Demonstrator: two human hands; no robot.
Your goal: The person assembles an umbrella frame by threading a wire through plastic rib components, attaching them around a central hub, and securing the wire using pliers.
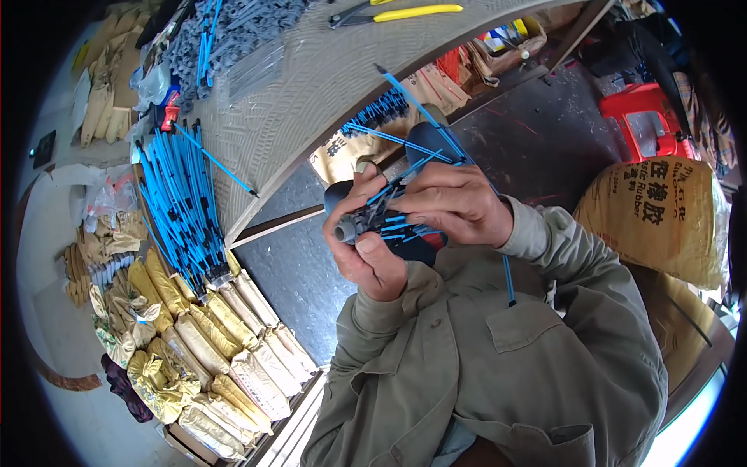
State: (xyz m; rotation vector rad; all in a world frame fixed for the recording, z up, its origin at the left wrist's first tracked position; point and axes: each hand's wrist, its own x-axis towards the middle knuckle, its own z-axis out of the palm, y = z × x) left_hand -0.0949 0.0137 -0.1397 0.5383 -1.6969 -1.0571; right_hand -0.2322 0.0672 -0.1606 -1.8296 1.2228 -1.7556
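In front of the desk [303, 86], clear of its edge, a seated person works over the lap, and that is where the blue rods [389, 138] and the grey tube [346, 229] are. The left hand [366, 268] curls around the tube, thumb on the near side. The right hand [463, 198] is closed in a narrow pinch among the rods; its fingers hide what exactly they grip, so I can't tell.

To do this well, I'd keep the left hand steady so the tube doesn't roll, and work the right fingertips close to where the rods meet it, one rod at a time. The long ends fan out toward the desk, and one reaches down over the jacket [467, 366], so a careless turn could snag cloth or knock the desk's edge.

On the desk, a heap of grey parts [233, 39] sits at the far left, with a clear plastic bag [253, 74] just beside it and yellow-handled pliers [405, 13] farther right. A thick bundle of more rods [179, 202] leans by the desk's left end, and yellow packages [222, 319] lie in rows on the near side of that end. Well right of the desk are a red stool [642, 117] and a brown sack [654, 222]; neither seems to crowd the elbows.
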